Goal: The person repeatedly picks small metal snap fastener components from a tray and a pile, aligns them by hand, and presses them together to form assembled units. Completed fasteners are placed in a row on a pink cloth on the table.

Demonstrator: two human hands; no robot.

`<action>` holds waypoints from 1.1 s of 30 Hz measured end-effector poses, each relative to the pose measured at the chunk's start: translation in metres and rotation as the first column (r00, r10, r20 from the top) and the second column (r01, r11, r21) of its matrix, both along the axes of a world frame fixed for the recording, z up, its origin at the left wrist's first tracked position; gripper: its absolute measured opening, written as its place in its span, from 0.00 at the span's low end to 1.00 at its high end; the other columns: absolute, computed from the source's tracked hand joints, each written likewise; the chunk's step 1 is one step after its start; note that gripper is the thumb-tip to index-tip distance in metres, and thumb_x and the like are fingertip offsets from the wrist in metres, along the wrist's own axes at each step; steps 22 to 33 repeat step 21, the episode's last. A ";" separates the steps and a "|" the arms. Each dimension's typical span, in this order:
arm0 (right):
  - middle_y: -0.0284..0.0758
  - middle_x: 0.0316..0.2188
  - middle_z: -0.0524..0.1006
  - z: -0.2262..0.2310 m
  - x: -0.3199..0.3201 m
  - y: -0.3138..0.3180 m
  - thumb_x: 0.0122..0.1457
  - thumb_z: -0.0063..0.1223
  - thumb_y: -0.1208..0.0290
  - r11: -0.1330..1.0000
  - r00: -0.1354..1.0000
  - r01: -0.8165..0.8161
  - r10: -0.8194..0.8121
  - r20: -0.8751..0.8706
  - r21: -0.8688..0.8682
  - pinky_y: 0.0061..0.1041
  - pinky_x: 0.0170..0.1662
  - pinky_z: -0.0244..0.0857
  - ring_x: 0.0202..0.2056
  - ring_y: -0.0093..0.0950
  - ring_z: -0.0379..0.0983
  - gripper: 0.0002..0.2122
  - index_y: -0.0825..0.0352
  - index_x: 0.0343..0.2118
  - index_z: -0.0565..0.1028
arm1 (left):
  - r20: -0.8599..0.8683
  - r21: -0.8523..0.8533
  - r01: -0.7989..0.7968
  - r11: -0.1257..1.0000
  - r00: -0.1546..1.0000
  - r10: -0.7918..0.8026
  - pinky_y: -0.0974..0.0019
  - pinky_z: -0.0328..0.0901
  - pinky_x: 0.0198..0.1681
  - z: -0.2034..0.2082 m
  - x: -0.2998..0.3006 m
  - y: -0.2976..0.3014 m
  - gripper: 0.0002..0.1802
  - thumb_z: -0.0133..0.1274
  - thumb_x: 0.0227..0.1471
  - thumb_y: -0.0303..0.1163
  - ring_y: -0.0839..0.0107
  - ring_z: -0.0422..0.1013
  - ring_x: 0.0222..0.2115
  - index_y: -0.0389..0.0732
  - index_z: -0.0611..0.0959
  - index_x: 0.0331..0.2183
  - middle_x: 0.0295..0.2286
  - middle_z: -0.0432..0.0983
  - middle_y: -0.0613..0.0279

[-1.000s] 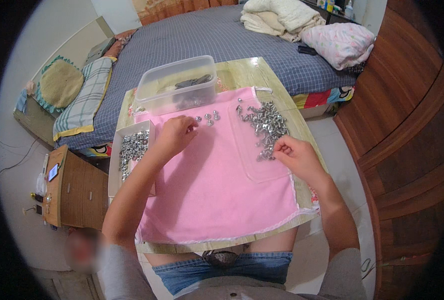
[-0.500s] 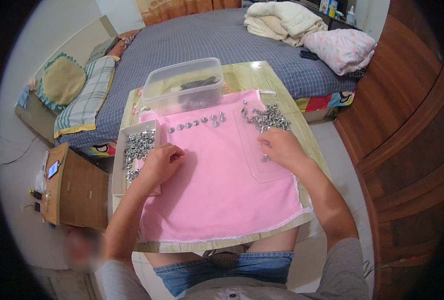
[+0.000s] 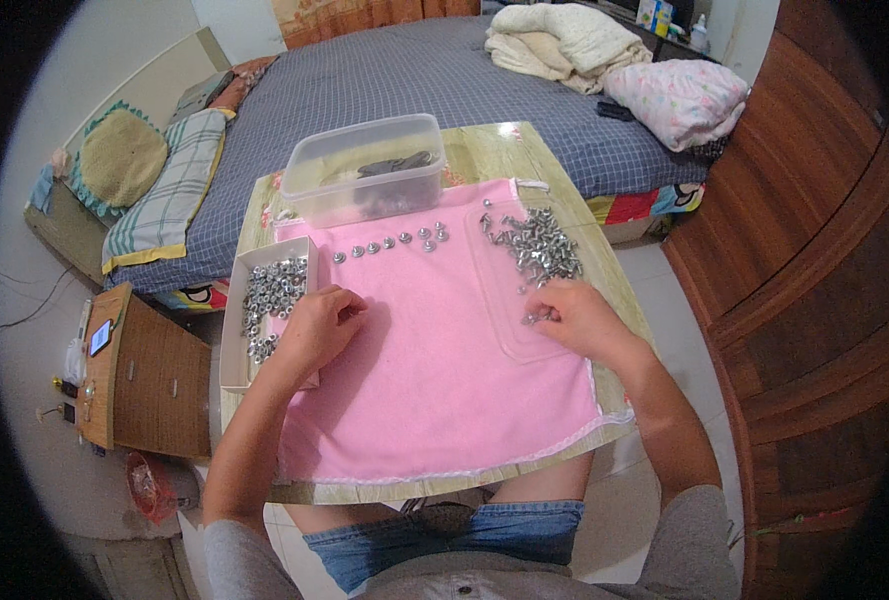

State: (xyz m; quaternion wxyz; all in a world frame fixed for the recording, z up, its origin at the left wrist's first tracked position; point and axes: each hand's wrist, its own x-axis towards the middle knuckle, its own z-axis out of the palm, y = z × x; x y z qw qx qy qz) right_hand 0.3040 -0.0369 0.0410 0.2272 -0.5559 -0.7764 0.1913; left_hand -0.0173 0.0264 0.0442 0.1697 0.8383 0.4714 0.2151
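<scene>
My right hand is at the near part of a clear plastic lid, fingertips pinched around a small silver bolt. A heap of similar bolts lies on the lid just beyond it. Beside the white box, my left hand hovers over the cloth's left side with curled fingers; whatever they hold, if anything, is hidden. Small silver nuts fill much of that box. Several small metal pieces with wide round bases stand in a row on the pink cloth, a few bunched at its right end.
Behind the row stands a translucent plastic tub with dark and metal items inside. The cloth covers most of a small table. A bed adjoins the far side, a wooden cabinet stands left, and brown wooden doors are at right.
My right hand has moved slightly nearer to me, from the heap's edge to the loose bolts on the lid. My left hand keeps nearly the same place and curl.
</scene>
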 end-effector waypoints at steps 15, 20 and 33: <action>0.38 0.24 0.73 -0.013 -0.003 0.003 0.42 0.47 0.77 0.964 0.989 0.149 -0.150 -0.011 0.221 0.31 0.33 0.63 0.28 0.34 0.69 0.08 0.68 0.28 0.72 | 0.048 0.078 0.023 0.997 0.998 -0.027 0.71 0.66 0.30 -0.006 -0.007 0.000 0.08 0.53 0.40 0.25 0.68 0.71 0.25 0.34 0.78 0.28 0.24 0.73 0.55; 0.40 0.26 0.74 -0.005 -0.018 0.007 0.44 0.48 0.79 0.971 0.944 0.232 -0.238 -0.228 -0.052 0.29 0.35 0.64 0.29 0.30 0.71 0.08 0.68 0.30 0.73 | 0.248 -0.051 -0.048 0.998 0.967 0.059 0.72 0.66 0.32 -0.004 -0.032 -0.002 0.07 0.52 0.43 0.27 0.68 0.71 0.27 0.35 0.78 0.30 0.30 0.73 0.58; 0.40 0.26 0.74 -0.007 -0.022 0.011 0.46 0.48 0.78 0.963 0.920 0.238 -0.266 -0.289 -0.129 0.28 0.36 0.64 0.30 0.29 0.71 0.06 0.67 0.29 0.73 | 0.280 -0.054 -0.062 0.997 0.957 0.075 0.73 0.66 0.32 -0.004 -0.039 0.000 0.07 0.52 0.44 0.27 0.68 0.71 0.28 0.36 0.78 0.30 0.31 0.73 0.59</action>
